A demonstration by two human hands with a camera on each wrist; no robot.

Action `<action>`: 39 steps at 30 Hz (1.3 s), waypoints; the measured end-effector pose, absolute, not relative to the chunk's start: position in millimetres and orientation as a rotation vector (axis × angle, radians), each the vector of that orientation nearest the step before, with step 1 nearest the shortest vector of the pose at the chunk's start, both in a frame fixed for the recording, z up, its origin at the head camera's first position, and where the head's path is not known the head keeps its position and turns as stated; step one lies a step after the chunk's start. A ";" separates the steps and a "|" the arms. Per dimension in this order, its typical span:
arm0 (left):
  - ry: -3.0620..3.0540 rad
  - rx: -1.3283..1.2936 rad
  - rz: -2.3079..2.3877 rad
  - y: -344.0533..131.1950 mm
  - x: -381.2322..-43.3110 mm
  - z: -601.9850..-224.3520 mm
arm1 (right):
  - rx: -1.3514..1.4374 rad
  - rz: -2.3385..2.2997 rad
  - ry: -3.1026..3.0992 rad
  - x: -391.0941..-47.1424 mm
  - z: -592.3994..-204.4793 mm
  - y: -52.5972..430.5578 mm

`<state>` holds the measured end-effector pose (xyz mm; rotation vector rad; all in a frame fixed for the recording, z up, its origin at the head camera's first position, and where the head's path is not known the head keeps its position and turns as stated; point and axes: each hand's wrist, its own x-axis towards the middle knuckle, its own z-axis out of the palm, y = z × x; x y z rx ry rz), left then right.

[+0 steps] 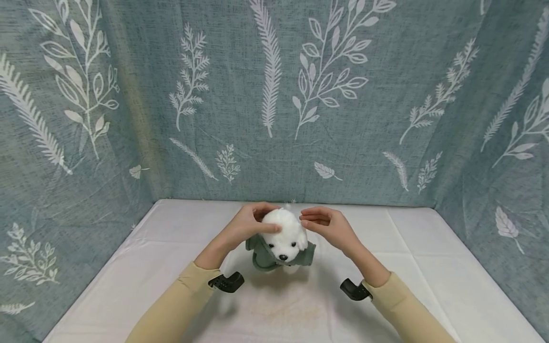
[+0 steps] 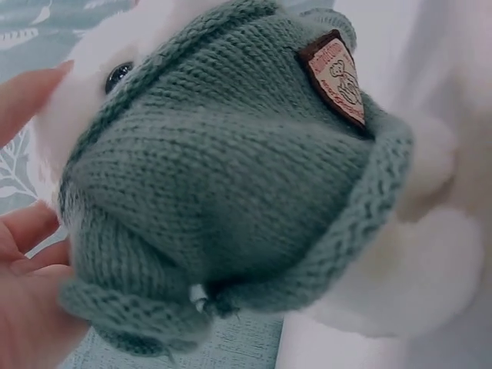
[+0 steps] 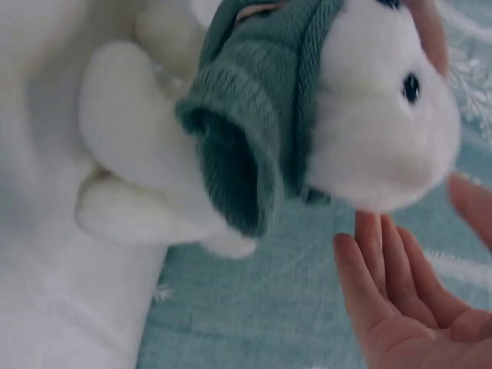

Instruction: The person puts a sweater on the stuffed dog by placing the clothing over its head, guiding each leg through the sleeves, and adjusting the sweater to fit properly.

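A white plush dog (image 1: 283, 233) with dark eyes and a dark nose stands upright on the white table. It wears a green knitted sweater (image 2: 223, 161) with a brown-edged patch (image 2: 335, 80) on the front. My left hand (image 1: 252, 221) holds the side of its head, thumb across the front and fingers behind. On the other side, my right hand (image 1: 330, 226) is beside the head with fingers fairly straight. In the right wrist view these fingers (image 3: 384, 257) are close to the head; whether they touch it I cannot tell. A sweater sleeve (image 3: 234, 173) gapes hollow at its cuff there.
A white cloth (image 1: 171, 247) covers the table. Grey-green curtains (image 1: 240, 95) with white leaf prints rise behind it and at both sides. A black band (image 1: 227, 282) sits on my left wrist, another (image 1: 356, 289) on my right.
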<state>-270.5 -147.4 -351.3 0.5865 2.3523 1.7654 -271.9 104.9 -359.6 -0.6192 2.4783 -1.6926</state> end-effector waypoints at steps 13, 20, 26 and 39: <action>2.249 0.630 1.912 -148.2 -269.5 -355.7 | -0.793 -1.620 2.476 -274.9 -362.5 69.3; 2.278 0.597 1.910 -165.4 -265.8 -360.0 | -0.796 -1.599 2.515 -276.2 -362.4 66.7; 2.322 0.561 1.793 -187.5 -262.0 -370.7 | -0.784 -1.608 2.526 -275.6 -362.6 66.1; 2.347 0.560 1.749 -200.1 -260.0 -384.8 | -0.781 -1.608 2.559 -277.2 -367.4 65.3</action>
